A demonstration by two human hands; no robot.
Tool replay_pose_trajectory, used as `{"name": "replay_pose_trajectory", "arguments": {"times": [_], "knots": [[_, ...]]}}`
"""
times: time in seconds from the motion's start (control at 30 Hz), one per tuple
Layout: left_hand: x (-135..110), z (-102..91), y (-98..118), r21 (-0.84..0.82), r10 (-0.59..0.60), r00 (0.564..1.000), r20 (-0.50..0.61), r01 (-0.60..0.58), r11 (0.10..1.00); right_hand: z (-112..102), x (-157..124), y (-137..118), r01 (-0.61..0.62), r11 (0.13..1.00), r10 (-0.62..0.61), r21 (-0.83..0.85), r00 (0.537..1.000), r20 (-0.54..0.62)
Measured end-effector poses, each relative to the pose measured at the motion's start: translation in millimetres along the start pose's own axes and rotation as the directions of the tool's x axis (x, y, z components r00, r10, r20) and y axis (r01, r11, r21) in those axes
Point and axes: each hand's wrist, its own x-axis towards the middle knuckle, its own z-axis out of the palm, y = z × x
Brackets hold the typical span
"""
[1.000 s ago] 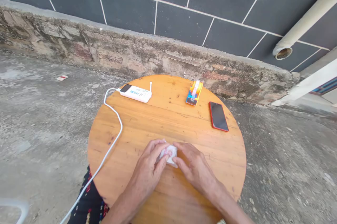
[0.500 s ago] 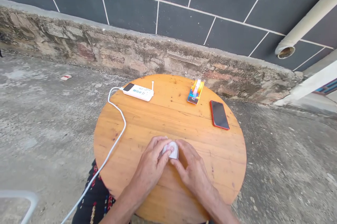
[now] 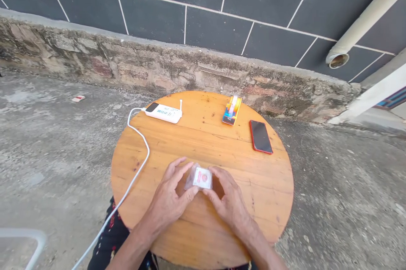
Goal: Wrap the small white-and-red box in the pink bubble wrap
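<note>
A small white box (image 3: 203, 177) with a pink print on top, in a clear plastic wrapper, is between my hands near the front middle of the round wooden table (image 3: 196, 143). My right hand (image 3: 230, 196) grips its right side, thumb at the near edge and forefinger at the far corner. On the left, my left hand (image 3: 169, 191) has its thumb and fingers around the wrapper's loose end (image 3: 190, 177), in a wide pinch. What is printed on the box is too small to read.
A white power bank (image 3: 164, 112) with a white cable (image 3: 146, 155) lies at the table's back left. At the back right are a yellow and blue tape dispenser (image 3: 231, 111) and a red-cased phone (image 3: 261, 136). A stone-based wall (image 3: 142, 67) stands behind.
My left hand has drawn back to the left, uncovering the box's top and the wrapper's loose end. My right hand keeps its hold. The view has shifted slightly.
</note>
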Motion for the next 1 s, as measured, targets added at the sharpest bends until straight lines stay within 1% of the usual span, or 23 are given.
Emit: {"name": "replay_pose_trajectory", "arguments": {"times": [0.07, 0.13, 0.23, 0.3, 0.37, 0.53, 0.67, 0.83, 1.0], "knots": [[4.0, -6.6, -2.1, -0.012, 0.009, 0.998, 0.061, -0.008, 1.000, 0.2, 0.3, 0.9, -0.004, 1.000, 0.004, 0.017, 1.000, 0.002], [9.2, -9.7, -2.3, -0.068, 0.012, 0.990, 0.139, -0.003, 0.998, 0.9, 0.4, 1.8, -0.008, 1.000, 0.008, 0.026, 1.000, 0.002], [15.0, -9.0, -0.4, -0.188, -0.015, 0.967, 0.254, 0.064, 0.980, 2.3, -0.1, 3.1, -0.010, 1.000, 0.010, 0.025, 1.000, 0.002], [16.3, -7.2, 0.1, -0.260, -0.035, 0.954, 0.299, 0.116, 0.959, 3.0, -0.2, 4.0, -0.004, 1.000, 0.004, 0.020, 1.000, 0.002], [16.5, -5.5, -0.6, -0.285, -0.049, 0.956, 0.290, 0.135, 0.949, 3.4, 0.1, 4.7, 0.008, 1.000, -0.008, 0.015, 1.000, 0.005], [16.2, -4.1, -2.8, -0.237, -0.066, 0.964, 0.256, 0.129, 0.963, 4.8, 0.2, 6.8, 0.021, 1.000, -0.021, 0.008, 1.000, 0.003], [12.9, -2.9, -2.4, -0.245, -0.024, 0.973, 0.228, 0.081, 0.966, 7.7, -3.5, 8.3, 0.010, 1.000, -0.010, -0.002, 1.000, -0.001], [7.9, -1.0, -4.2, -0.228, 0.043, 0.985, 0.168, -0.004, 0.974, 10.7, -6.6, 10.1, 0.031, 0.999, -0.031, -0.014, 0.999, -0.009], [9.1, -1.6, -5.1, -0.261, 0.053, 0.984, 0.170, -0.007, 0.965, 11.6, -3.6, 10.1, 0.038, 0.999, -0.038, -0.007, 0.999, -0.013]]}}
